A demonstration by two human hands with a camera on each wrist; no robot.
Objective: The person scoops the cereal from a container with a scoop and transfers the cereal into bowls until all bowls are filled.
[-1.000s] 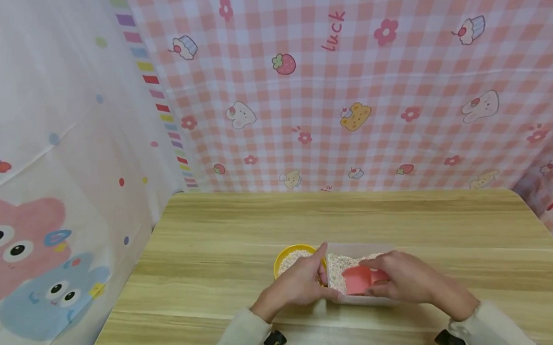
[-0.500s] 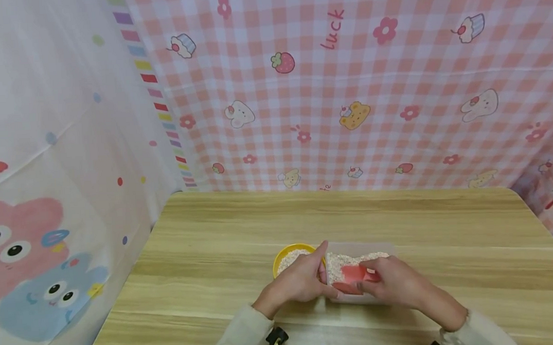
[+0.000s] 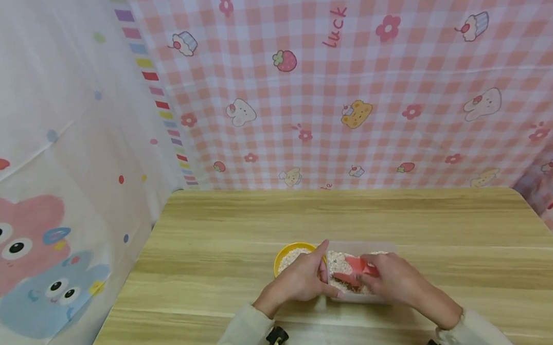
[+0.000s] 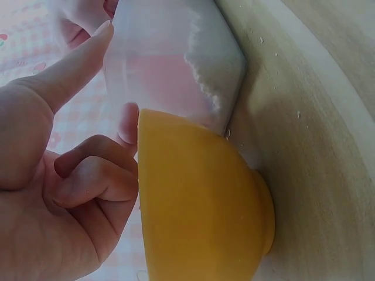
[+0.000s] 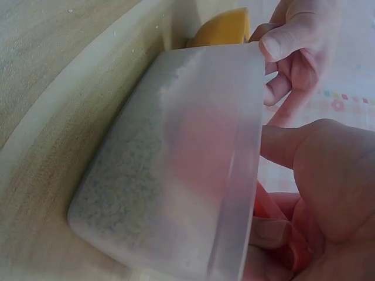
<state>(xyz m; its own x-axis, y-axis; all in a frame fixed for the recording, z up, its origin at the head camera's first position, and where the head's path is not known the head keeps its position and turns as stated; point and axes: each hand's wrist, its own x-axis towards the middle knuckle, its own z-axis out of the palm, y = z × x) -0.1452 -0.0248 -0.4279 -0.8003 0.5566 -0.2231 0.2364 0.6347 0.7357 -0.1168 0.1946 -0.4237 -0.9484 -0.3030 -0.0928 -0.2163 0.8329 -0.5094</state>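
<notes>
A translucent plastic container of pale, oat-like flakes stands on the table. My right hand holds a red scoop inside it, tilted above the flakes. In the right wrist view, the scoop's red handle passes between the fingers at the rim. My left hand grips the container's left end, thumb at the near corner and index finger at the far one. Its other fingers are curled beside a yellow bowl, which also holds flakes and is partly hidden by that hand in the head view.
The wooden table extends around both vessels. A few stray flakes lie on it. A pink checked cloth hangs behind the table, and a white printed cloth hangs at the left.
The right hand has drawn the scoop slightly left and tilted it over, baring a darker hollow in the flakes. The left hand, container and bowl have stayed in place.
</notes>
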